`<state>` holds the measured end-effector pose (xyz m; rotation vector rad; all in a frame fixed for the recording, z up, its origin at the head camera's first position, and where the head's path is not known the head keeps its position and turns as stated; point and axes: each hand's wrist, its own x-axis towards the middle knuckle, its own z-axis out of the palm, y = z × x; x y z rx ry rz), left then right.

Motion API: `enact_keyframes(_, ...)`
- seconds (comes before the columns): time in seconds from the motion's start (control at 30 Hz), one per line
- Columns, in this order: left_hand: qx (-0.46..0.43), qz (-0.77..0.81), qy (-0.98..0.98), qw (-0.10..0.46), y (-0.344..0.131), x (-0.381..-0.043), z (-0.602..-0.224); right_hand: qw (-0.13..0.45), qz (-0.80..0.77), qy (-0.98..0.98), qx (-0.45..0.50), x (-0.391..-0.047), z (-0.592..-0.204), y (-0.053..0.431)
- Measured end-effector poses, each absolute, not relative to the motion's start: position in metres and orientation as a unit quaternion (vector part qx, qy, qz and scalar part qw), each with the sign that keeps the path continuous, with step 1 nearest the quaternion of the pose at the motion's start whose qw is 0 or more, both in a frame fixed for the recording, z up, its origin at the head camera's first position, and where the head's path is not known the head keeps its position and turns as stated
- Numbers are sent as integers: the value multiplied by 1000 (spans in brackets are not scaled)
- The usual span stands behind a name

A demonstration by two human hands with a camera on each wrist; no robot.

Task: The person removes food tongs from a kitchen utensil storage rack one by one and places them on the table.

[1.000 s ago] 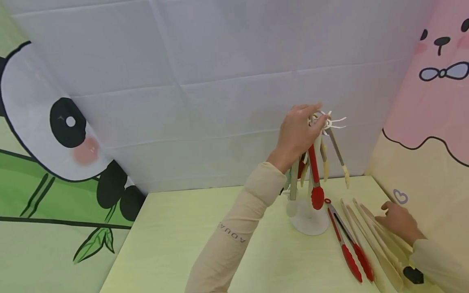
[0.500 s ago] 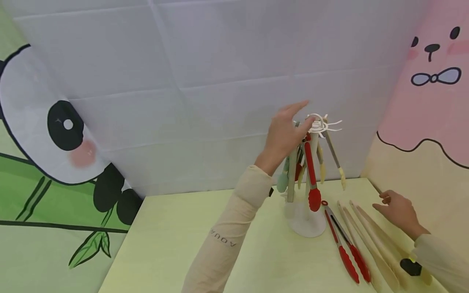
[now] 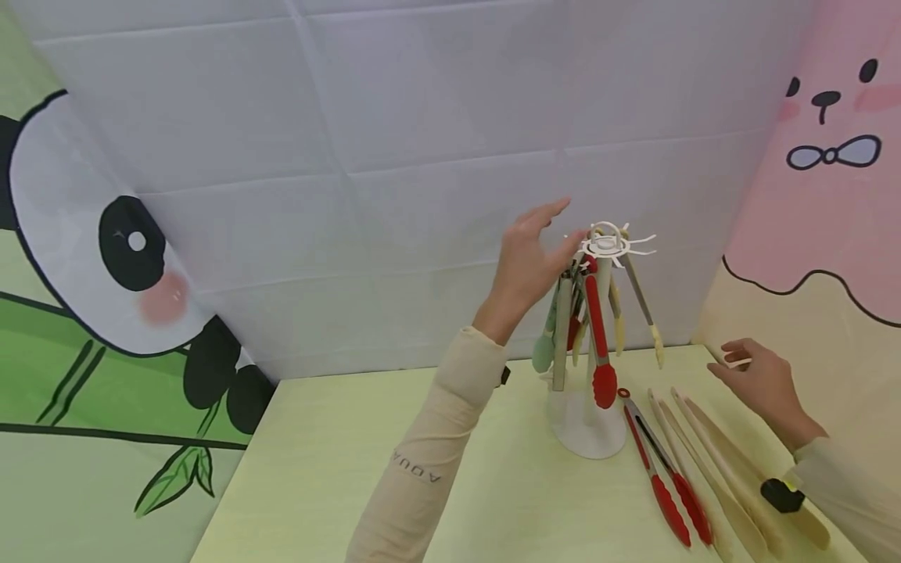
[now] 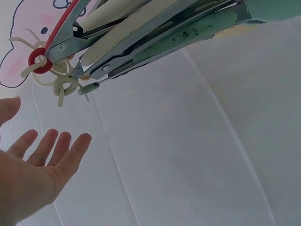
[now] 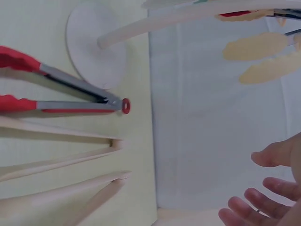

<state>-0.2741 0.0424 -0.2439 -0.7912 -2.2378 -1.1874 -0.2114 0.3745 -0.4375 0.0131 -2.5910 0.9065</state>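
A white stand with a ring of hooks (image 3: 607, 247) carries several hanging tongs. Red-tipped tongs (image 3: 598, 336) hang at its front, their red loop (image 4: 39, 61) over a hook in the left wrist view. Green tongs (image 3: 545, 352) and cream-handled ones hang on the left side, and yellow-tipped tongs (image 3: 642, 305) on the right. Just left of the hooks, my left hand (image 3: 522, 266) holds nothing, its fingers spread. My right hand (image 3: 763, 387) hovers above the table's right side, fingers loosely bent around nothing. Below it lie several wooden-looking beige tongs (image 3: 711, 461).
Another pair of red tongs (image 3: 665, 469) lies spread on the pale yellow table (image 3: 338, 469), beside the stand's round white base (image 3: 587, 438). A white cloth wall (image 3: 422, 234) rises behind, with a pink printed panel (image 3: 809, 219) on the right.
My left hand has let go of the red tongs at the hook and drawn away to the left, leaving them hanging. My right hand has risen a little.
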Motion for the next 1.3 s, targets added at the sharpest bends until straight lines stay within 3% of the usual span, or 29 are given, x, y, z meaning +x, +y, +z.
enact_keyframes(1.3,-286,-528,-773,207,28,-260,-265,324,421,-843,82,-231,-279,291)
